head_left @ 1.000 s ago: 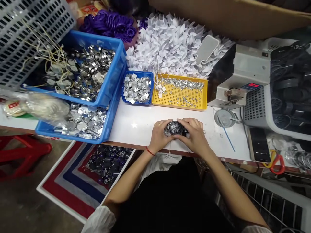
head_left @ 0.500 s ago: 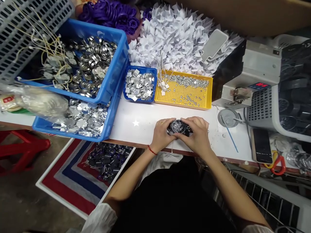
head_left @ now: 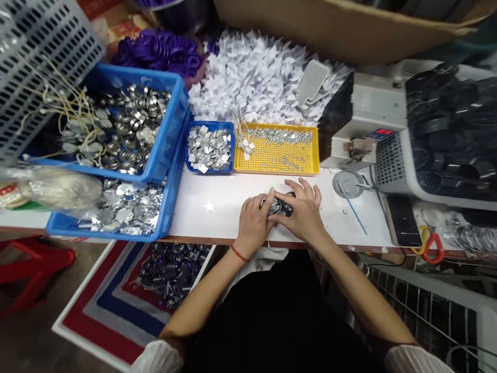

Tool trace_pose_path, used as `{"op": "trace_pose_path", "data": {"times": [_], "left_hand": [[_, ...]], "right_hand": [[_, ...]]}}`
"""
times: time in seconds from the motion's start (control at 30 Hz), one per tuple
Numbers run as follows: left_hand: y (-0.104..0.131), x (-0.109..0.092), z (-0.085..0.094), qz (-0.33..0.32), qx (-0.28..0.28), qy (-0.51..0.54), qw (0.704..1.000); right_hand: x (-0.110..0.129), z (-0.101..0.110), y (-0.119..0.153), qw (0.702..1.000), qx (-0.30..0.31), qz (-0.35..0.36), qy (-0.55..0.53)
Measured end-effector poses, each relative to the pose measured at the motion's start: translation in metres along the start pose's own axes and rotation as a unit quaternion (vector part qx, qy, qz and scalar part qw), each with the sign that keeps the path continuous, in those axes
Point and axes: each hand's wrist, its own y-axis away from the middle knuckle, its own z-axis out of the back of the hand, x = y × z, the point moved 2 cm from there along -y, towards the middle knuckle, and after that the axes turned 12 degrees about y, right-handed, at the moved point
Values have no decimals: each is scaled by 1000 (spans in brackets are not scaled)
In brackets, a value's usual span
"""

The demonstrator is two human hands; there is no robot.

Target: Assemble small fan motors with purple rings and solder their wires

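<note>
My left hand [head_left: 252, 220] is closed around the left side of a small black round part with a silver spoked, wheel-like face [head_left: 276, 206], its thumb lying over the face. From the right, my right hand [head_left: 305, 215] pinches the same part between thumb and index finger, its other fingers raised and spread. Both hands are just above the front edge of the white table [head_left: 225, 199]. Fingers cover much of the part. A white star mark [head_left: 209, 206] shows on the tabletop left of my hands.
Behind my hands are a blue tray [head_left: 232, 150] of small silver squares and a yellow tray [head_left: 267, 169] of tiny metal balls. Large blue bins [head_left: 155, 155] stand left. Right are a grey machine [head_left: 378, 111], a grey basket [head_left: 392, 166], a phone [head_left: 404, 220] and scissors [head_left: 433, 248].
My right hand's outer fingers have lifted and spread, and my left thumb has moved onto the part's face. The whole view has shifted; the trays stay put on the table.
</note>
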Motion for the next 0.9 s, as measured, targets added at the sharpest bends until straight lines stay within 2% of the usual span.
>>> {"op": "trace_pose_path", "data": {"times": [0.1,0.23,0.3,0.4,0.47,0.53,0.63,0.7,0.77,0.83,0.9], "left_hand": [[-4,-24,3,26,15,-148,988],[-25,-47,15,65,71,-197,976],[-36,-43,29,102,95,-154,978],[-38,-19,52,139,125,64,980],[-32,-2,60,114,125,238,957],[-23,10,58,67,108,318,939],[-13,17,37,30,75,268,960],[-8,14,22,39,47,204,977],[-3,8,16,43,25,165,985],[6,3,25,18,33,145,989],[19,4,53,-4,39,122,992]], "right_hand": [[-29,3,2,996,45,11,-77],[-53,-20,2,980,85,60,-172],[-58,-28,0,973,69,59,-214],[-61,-14,-3,969,16,53,-240],[-58,7,-6,981,1,84,-173],[-47,24,-12,991,28,128,-21],[-20,28,-25,962,86,172,196],[-3,19,-34,941,91,198,259],[8,9,-37,934,81,226,264],[7,5,-32,938,69,243,236],[-6,8,-21,949,53,245,192]]}}
